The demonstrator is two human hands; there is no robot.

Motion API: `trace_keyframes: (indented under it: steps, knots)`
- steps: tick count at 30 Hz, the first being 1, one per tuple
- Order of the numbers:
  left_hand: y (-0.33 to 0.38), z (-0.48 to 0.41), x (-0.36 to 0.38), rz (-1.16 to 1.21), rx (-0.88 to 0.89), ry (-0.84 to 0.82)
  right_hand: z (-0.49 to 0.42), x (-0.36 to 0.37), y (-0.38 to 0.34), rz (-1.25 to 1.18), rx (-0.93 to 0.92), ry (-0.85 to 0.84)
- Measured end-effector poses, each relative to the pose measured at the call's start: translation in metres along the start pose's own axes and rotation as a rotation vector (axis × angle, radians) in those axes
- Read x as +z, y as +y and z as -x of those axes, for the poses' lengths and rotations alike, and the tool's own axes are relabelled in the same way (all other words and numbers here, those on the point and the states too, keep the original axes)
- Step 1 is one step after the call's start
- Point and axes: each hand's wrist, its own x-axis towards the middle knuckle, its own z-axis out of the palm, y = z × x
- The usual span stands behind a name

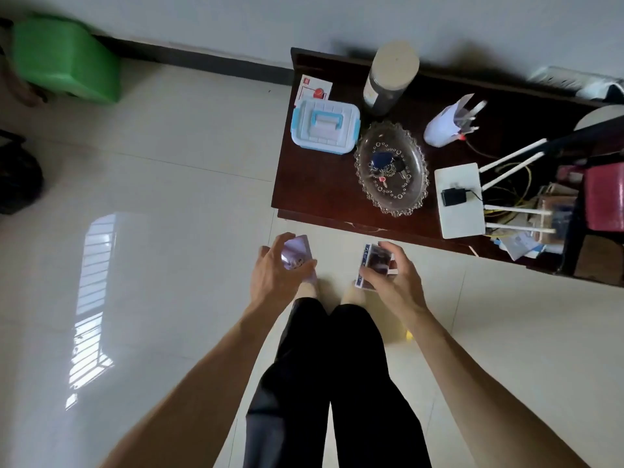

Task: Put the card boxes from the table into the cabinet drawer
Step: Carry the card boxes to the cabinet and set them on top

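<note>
Across most of the frame lies a pale tiled floor (169, 197), with a bright window reflection at the left. At the upper right stands a dark wooden cabinet (317, 187), seen from above, against the wall; its front edge runs toward the lower right and I cannot tell if a drawer is open. At the upper left corner is a green plastic stool (67, 59). From the bottom of the frame come two bare forearms and, between them, legs in black trousers (337, 383). On the cabinet top, at the right, lies a white router (456, 201) with white antennas and a small black adapter on it. Near the centre of the cabinet top is an oval glass dish (410, 201) with keys (386, 167) inside. To the left of the dish sits a white plastic box with blue clips (324, 128), and behind the dish stands a tall jar with a pale lid (388, 79). A white paper holder with pens (445, 125) is to the right of the jar. Just below the cabinet edge, in the centre of the frame, the left hand (273, 275) is closed around a pale purple card box (297, 253), and the right hand (391, 282) grips a blue card box (373, 265). Both hands are apart from each other, above the floor, and both boxes are held in the air, not touching the cabinet.
</note>
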Motion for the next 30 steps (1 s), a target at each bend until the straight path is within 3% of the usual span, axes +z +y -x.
trace_keyframes:
  steps: [7, 15, 30]
  knots:
    - [-0.014, -0.106, 0.043, -0.165, 0.075, 0.071, -0.106, 0.052, -0.003, 0.110, -0.127, 0.088]
    - [-0.026, -0.207, 0.081, -0.266, 0.122, 0.177, -0.197, 0.105, -0.012, 0.398, -0.283, 0.173]
    - [-0.026, -0.267, 0.112, -0.295, 0.145, 0.289, -0.253, 0.137, -0.014, 0.657, -0.327, 0.279]
